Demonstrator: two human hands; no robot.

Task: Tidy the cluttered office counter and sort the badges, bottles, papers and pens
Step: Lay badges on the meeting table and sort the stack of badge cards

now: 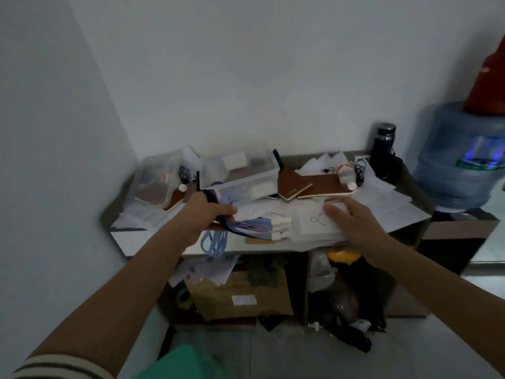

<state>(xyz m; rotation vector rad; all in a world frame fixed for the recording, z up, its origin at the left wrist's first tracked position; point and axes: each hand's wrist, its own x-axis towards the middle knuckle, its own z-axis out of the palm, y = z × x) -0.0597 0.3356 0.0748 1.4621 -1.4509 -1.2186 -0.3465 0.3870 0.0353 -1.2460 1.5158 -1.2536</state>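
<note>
My left hand (203, 212) grips a bundle of blue and dark lanyards (216, 242) over the counter's front left; their loops hang past the edge. White badge clips (280, 228) at the lanyards' ends lie on the counter. My right hand (352, 221) rests flat, fingers straight, on a stack of clear badge sleeves and papers (311, 225) at the front middle. A dark bottle (384, 149) stands at the back right. A small white bottle (347, 176) lies on brown notebooks (308, 186).
Clear plastic boxes (240, 170) and a bag (155, 176) crowd the back left of the counter (153, 242). Loose papers (388, 201) spread on the right. A large blue water jug (461, 157) stands to the right. Cardboard boxes and dark bags fill the shelves below.
</note>
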